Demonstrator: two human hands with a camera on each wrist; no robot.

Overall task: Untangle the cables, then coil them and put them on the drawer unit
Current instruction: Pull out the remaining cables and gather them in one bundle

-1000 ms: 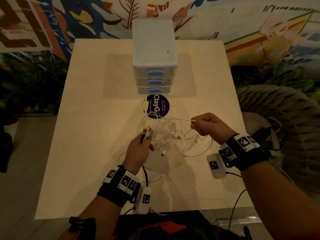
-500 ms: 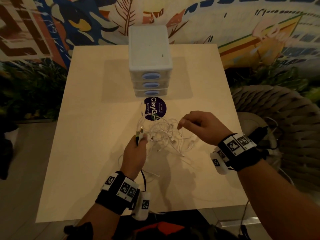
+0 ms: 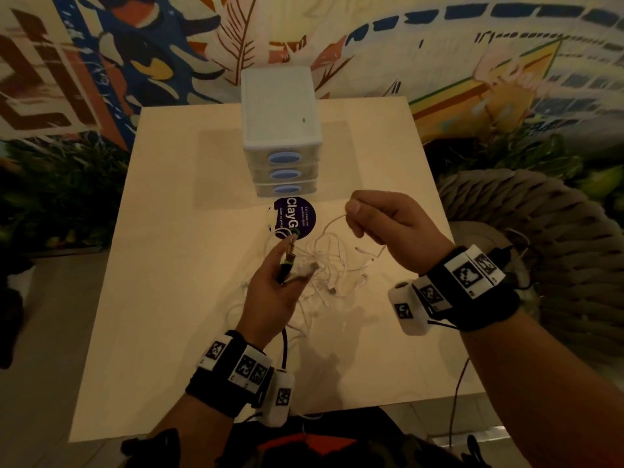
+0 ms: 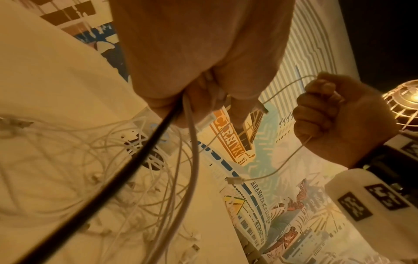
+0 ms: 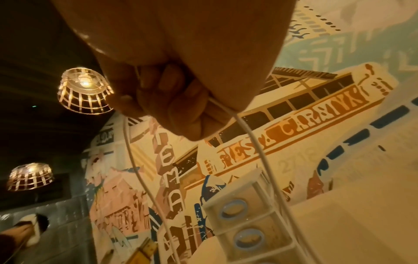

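A tangle of thin white cables (image 3: 332, 265) lies on the pale table (image 3: 162, 265) in front of the white drawer unit (image 3: 280, 109). My left hand (image 3: 275, 285) is raised just left of the tangle and grips a black cable (image 4: 126, 171) with a green-ringed plug end (image 3: 289, 256), together with white cable ends (image 4: 192, 160). My right hand (image 3: 381, 224) is lifted above the tangle's right side, fingers curled round a thin white cable (image 5: 248, 132) that loops out of the fist and hangs down toward the pile. The drawer unit (image 5: 246, 225) shows in the right wrist view.
A round dark sticker (image 3: 297, 217) lies on the table between the drawer unit and the tangle. A woven wicker chair (image 3: 540, 238) stands right of the table. A painted mural wall (image 3: 439, 45) is behind. Plants (image 3: 50, 184) sit on the left.
My right hand has risen and moved toward the drawer unit, drawing a white cable up out of the tangle. My left hand has lifted slightly with the plug end still in it.
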